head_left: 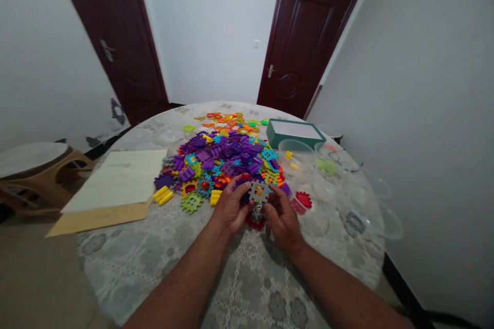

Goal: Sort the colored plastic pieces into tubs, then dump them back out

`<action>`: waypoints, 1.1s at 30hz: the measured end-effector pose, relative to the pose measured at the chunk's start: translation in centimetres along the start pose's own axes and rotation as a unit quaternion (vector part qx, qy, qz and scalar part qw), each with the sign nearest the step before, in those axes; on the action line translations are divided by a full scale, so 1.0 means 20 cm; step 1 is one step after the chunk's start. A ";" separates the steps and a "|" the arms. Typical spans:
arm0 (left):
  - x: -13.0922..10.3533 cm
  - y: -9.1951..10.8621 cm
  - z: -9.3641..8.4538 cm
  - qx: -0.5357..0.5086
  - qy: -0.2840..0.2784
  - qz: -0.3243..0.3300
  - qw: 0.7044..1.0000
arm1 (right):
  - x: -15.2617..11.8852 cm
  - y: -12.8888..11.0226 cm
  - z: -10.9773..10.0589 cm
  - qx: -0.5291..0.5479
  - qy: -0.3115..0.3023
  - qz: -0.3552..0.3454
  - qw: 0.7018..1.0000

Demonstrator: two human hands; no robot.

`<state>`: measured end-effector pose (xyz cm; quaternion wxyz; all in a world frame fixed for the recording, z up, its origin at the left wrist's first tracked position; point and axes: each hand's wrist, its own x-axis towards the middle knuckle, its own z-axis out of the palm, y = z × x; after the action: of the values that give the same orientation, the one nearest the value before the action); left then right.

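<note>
Low over the near side of the pile, my left hand [231, 208] and my right hand [284, 218] are closed on the edges of a grey toothed building piece [258, 192] with a window-like opening. Dark purple shows between my left fingers; whether it joins the grey piece, I cannot tell. Below the grey piece is a red toothed piece [255, 222], partly covered by my hands. Beyond lies a heap of plastic building pieces [227, 151], mostly purple, with blue, green, yellow and orange among them. A green toothed piece [192, 202] lies left of my hands.
A round table [231, 293] has a patterned cover. Paper sheets [119, 180] lie at left. On the right are a green-edged box [295, 131], a clear tub [296, 157] with yellow pieces, and several other clear containers. A stool [34, 159] stands beyond the left edge.
</note>
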<state>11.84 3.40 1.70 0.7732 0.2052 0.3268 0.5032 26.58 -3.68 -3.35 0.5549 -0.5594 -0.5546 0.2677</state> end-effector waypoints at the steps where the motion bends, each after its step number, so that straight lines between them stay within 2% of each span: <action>1: -0.01 -0.02 0.00 0.010 -0.003 0.000 1.000 | 0.00 -0.01 0.00 0.007 0.004 0.010 1.000; 10: -0.02 -0.04 -0.04 0.040 0.016 -0.044 0.998 | 0.05 -0.07 0.02 0.058 -0.009 0.046 0.997; 15: 0.01 -0.02 -0.07 0.030 0.024 -0.069 0.997 | 0.05 -0.05 0.02 0.112 -0.069 0.072 0.989; 19: 0.04 0.00 -0.06 0.001 0.048 -0.083 0.995 | 0.04 -0.09 -0.01 0.075 -0.068 0.032 0.994; 23: 0.04 0.01 -0.05 -0.011 0.047 -0.069 0.996 | 0.04 -0.16 -0.06 -0.002 -0.007 -0.042 0.999; 27: 0.03 0.01 -0.05 0.016 0.048 -0.062 0.997 | 0.07 -0.24 -0.21 -0.059 0.087 -0.074 0.992; 30: 0.02 0.01 -0.04 0.024 0.059 -0.053 0.997 | 0.09 -0.31 -0.40 -0.131 0.141 -0.074 0.979; 33: 0.00 0.02 -0.02 0.028 0.043 -0.052 0.997 | 0.07 -0.34 -0.63 -0.204 0.202 -0.066 0.956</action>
<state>11.28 3.55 1.59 0.7777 0.1878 0.3837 0.4613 36.19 -7.97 6.47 0.5458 -0.6652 -0.5095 -0.0064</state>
